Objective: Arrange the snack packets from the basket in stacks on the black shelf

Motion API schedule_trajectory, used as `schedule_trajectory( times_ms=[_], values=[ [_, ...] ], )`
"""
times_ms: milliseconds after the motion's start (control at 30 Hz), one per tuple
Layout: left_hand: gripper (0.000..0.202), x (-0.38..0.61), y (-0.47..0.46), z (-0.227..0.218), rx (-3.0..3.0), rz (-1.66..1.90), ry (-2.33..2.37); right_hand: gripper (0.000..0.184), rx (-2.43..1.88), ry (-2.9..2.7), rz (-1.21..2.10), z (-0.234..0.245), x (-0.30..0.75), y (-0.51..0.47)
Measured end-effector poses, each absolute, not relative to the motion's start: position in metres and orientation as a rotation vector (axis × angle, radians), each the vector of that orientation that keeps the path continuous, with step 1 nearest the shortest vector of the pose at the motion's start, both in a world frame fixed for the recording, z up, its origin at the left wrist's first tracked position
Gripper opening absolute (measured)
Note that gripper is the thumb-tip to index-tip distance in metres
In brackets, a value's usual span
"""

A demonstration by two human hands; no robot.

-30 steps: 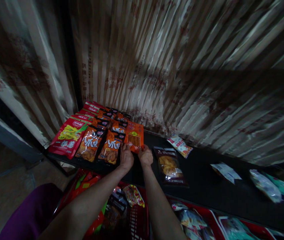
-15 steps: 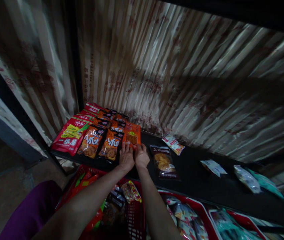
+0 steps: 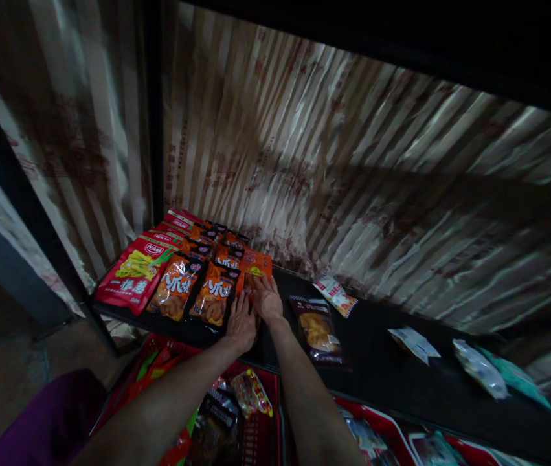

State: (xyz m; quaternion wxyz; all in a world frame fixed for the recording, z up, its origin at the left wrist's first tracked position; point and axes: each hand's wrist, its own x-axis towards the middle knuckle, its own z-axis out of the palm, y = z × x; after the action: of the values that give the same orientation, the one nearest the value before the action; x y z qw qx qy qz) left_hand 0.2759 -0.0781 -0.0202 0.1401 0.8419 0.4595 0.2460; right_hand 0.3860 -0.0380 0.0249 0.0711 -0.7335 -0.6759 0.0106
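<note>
An orange snack packet (image 3: 258, 262) lies on the black shelf, at the right end of the rows of bags. My left hand (image 3: 242, 323) rests at its lower left with fingers stretched out. On its right side lies my right hand (image 3: 267, 299), flat with the fingers extended and covering part of the packet's window. Just left of my hands are black-and-orange snack bags (image 3: 213, 294) in rows, and beyond them red bags (image 3: 132, 272) with a yellow-green picture. A dark brown snack bag (image 3: 316, 329) lies to the right of my right hand.
Further right on the shelf (image 3: 377, 349) lie a white-and-red packet (image 3: 335, 295), a pale packet (image 3: 415, 343) and a teal packet (image 3: 515, 375). Red baskets of snacks (image 3: 260, 427) stand below the front edge. Dark posts (image 3: 155, 129) and a crinkled printed sheet (image 3: 304, 142) bound the shelf.
My right hand has gone from curled at the packet's front edge to lying flat over its right side. My left fingers remain at its lower left. The view has shifted slightly upward.
</note>
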Motion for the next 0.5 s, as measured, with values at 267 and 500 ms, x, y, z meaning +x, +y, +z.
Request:
schedule_trajectory(
  times_ms=[267,500],
  values=[
    [0.051,0.281,-0.072,-0.031,2.369,0.733,1.368,0.054,-2.351,-2.040,0.195,0.002,0.393,-0.008],
    [0.051,0.278,-0.073,-0.028,2.351,0.775,1.313,0.053,-2.342,-2.038,0.209,0.002,0.396,-0.002]
  ],
)
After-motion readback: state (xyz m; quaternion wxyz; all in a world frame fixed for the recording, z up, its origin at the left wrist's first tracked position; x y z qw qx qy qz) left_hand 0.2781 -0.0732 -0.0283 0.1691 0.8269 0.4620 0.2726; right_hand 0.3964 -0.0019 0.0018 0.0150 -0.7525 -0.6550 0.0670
